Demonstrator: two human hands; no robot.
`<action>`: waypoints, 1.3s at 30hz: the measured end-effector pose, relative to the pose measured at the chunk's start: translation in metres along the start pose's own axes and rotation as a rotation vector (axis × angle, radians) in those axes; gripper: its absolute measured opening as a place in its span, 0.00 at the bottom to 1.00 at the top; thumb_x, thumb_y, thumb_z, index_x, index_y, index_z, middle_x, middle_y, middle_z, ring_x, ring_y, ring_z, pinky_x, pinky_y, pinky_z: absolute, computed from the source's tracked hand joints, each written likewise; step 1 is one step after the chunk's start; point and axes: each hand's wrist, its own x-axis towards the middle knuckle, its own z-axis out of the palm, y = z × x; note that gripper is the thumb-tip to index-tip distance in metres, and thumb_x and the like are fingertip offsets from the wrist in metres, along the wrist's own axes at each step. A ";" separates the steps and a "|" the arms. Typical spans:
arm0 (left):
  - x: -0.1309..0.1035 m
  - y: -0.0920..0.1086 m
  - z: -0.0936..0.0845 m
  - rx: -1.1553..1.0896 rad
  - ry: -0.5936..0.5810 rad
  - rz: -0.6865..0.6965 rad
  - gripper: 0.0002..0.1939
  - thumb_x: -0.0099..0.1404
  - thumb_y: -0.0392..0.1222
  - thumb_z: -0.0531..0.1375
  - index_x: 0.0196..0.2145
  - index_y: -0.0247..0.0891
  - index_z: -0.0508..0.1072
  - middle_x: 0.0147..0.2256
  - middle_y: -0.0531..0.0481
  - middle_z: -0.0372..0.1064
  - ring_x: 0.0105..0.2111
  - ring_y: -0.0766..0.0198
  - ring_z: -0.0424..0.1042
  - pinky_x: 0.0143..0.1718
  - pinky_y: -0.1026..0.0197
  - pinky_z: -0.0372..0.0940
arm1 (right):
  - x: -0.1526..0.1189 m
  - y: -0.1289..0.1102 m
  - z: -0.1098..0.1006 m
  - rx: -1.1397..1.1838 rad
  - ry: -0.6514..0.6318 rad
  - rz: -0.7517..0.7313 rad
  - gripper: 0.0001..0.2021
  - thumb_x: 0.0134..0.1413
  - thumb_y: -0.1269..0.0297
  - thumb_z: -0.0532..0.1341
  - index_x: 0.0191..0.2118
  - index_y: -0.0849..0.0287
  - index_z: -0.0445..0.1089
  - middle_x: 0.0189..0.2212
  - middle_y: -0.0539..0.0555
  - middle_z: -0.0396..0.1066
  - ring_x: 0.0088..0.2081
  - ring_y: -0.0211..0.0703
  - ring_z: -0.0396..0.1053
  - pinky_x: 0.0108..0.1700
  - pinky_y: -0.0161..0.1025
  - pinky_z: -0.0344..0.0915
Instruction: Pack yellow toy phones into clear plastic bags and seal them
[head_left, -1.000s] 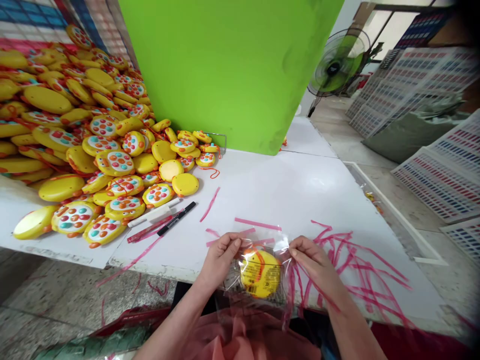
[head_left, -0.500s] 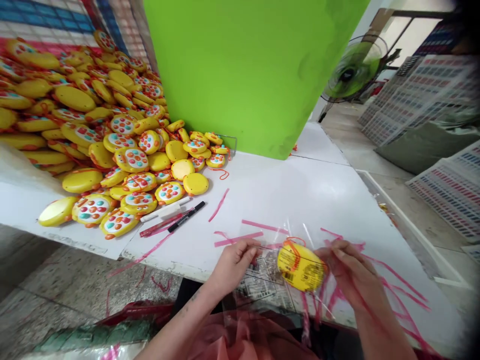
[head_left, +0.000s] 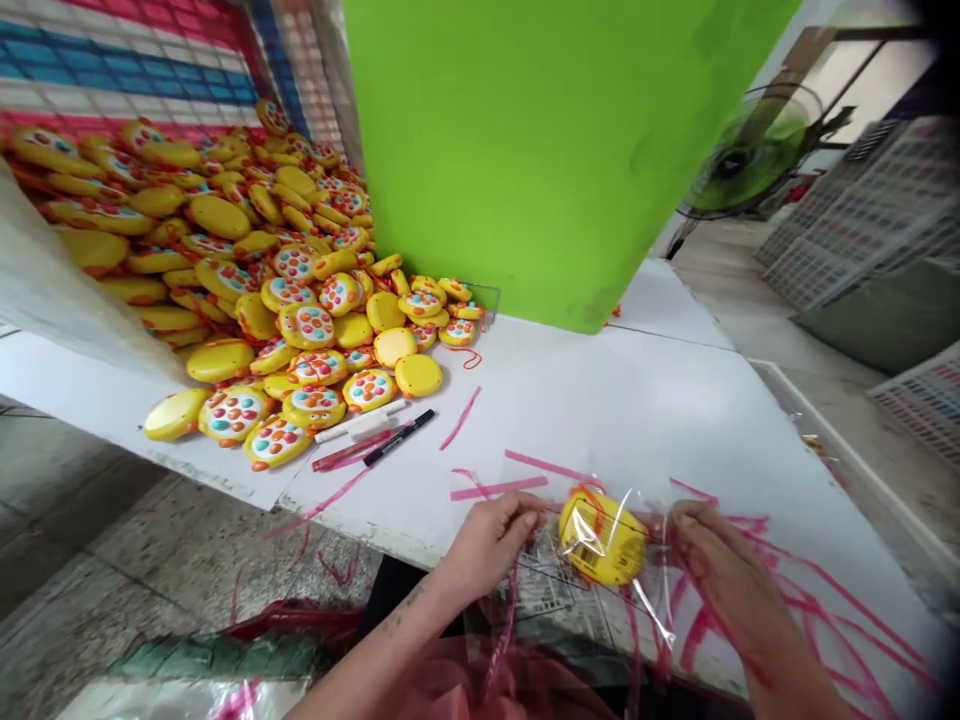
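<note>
At the near edge of the white desk [head_left: 637,400], a yellow toy [head_left: 602,537] sits inside a clear plastic bag [head_left: 600,590]. The left hand [head_left: 491,540] has its grip pinched shut on the bag's left side; the right hand [head_left: 709,555] clamps the bag just right of the toy. Pink strips [head_left: 795,600] lie right of the toy. Left of it and farther back, a black marker [head_left: 397,438] lies before a heap of yellow toys [head_left: 247,290].

Yellow toy [head_left: 602,537] in clear bag [head_left: 645,590], pink strips [head_left: 757,590], green board [head_left: 555,150]
</note>
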 end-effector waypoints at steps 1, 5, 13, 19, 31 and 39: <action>0.000 -0.001 0.000 -0.005 -0.008 -0.003 0.13 0.68 0.41 0.51 0.44 0.37 0.73 0.38 0.47 0.75 0.36 0.62 0.71 0.38 0.62 0.64 | -0.001 -0.003 0.002 -0.012 -0.007 -0.005 0.12 0.44 0.53 0.66 0.31 0.55 0.68 0.25 0.49 0.69 0.28 0.41 0.67 0.30 0.35 0.66; 0.003 -0.005 0.000 -0.087 0.003 -0.039 0.15 0.68 0.43 0.52 0.49 0.37 0.69 0.45 0.44 0.73 0.40 0.60 0.72 0.42 0.59 0.65 | -0.002 -0.012 0.016 -0.117 -0.080 -0.008 0.15 0.47 0.51 0.65 0.35 0.56 0.70 0.30 0.52 0.73 0.34 0.45 0.70 0.36 0.39 0.67; 0.004 -0.007 -0.002 -0.375 -0.002 -0.084 0.22 0.67 0.48 0.55 0.56 0.37 0.63 0.52 0.42 0.69 0.50 0.57 0.68 0.51 0.57 0.62 | -0.015 -0.018 0.054 -0.040 -0.342 -0.063 0.12 0.53 0.53 0.62 0.34 0.57 0.67 0.33 0.56 0.76 0.35 0.44 0.72 0.37 0.38 0.67; 0.006 -0.012 -0.002 -0.329 0.038 -0.126 0.14 0.66 0.49 0.56 0.39 0.35 0.72 0.36 0.49 0.72 0.35 0.64 0.69 0.38 0.64 0.63 | -0.010 -0.013 0.049 -0.202 -0.358 -0.100 0.11 0.55 0.55 0.61 0.36 0.58 0.70 0.32 0.53 0.74 0.34 0.41 0.70 0.36 0.36 0.66; 0.011 -0.003 -0.005 -0.314 0.003 -0.195 0.14 0.63 0.52 0.58 0.34 0.36 0.67 0.28 0.54 0.70 0.28 0.66 0.67 0.30 0.66 0.61 | -0.016 -0.029 0.059 -0.217 -0.415 -0.144 0.10 0.57 0.58 0.59 0.38 0.57 0.73 0.30 0.50 0.72 0.30 0.38 0.68 0.33 0.34 0.65; 0.010 0.000 -0.004 -0.253 0.004 -0.173 0.19 0.63 0.51 0.58 0.46 0.37 0.73 0.43 0.47 0.76 0.40 0.57 0.73 0.42 0.57 0.68 | -0.008 -0.010 0.034 -0.066 -0.235 -0.024 0.11 0.50 0.58 0.65 0.36 0.58 0.75 0.22 0.48 0.69 0.22 0.36 0.65 0.27 0.36 0.64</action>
